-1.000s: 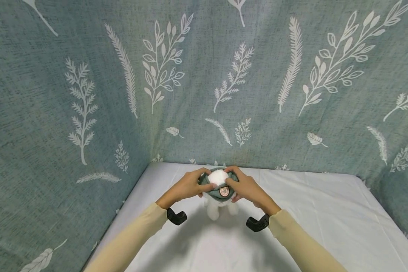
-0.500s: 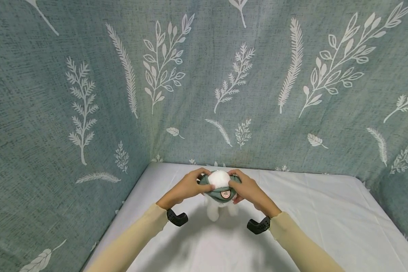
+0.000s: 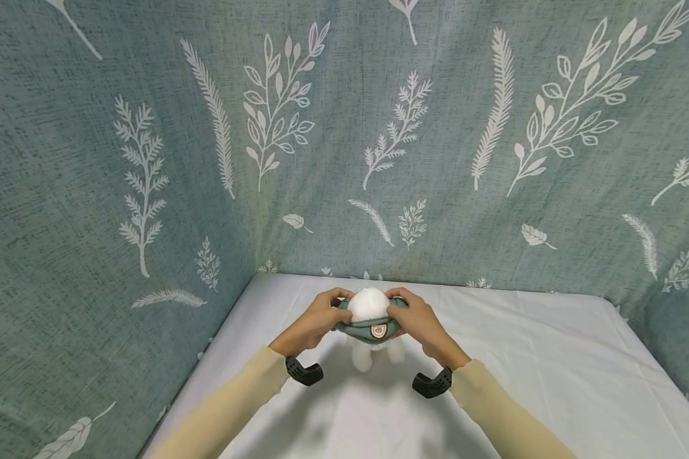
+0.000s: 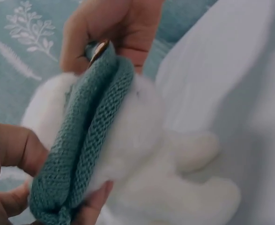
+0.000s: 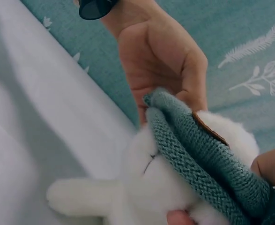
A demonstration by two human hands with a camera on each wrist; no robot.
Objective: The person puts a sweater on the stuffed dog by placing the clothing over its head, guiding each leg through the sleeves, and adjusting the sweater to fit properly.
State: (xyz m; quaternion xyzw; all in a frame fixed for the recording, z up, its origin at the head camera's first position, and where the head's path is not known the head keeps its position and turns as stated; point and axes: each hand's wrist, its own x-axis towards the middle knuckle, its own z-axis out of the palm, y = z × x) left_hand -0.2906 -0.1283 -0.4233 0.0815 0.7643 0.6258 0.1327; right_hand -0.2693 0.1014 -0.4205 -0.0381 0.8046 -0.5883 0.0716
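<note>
A white plush toy (image 3: 369, 305) sits upright on the table in the head view, its legs toward me. Round its head runs a teal knitted hat (image 3: 353, 331) with a rolled brim and a round patch (image 3: 379, 331) at the front. The white crown bulges above the knit. My left hand (image 3: 318, 319) pinches the hat's left side, and my right hand (image 3: 420, 322) grips its right side. In the left wrist view, thumb and fingers hold the knit (image 4: 83, 136) at its lower end. A stitched eye (image 5: 150, 162) shows below the brim in the right wrist view.
The table bears a white cloth (image 3: 551, 382). Blue-green curtains (image 3: 448, 127) with white leaf prints hang behind and at both sides, close to the table's far edge. Black bands with camera mounts (image 3: 304, 371) sit on both wrists.
Both hands have spread slightly apart and come down a little with the hat. More of the plush toy's white crown shows above the knit, and the patch has sunk lower.
</note>
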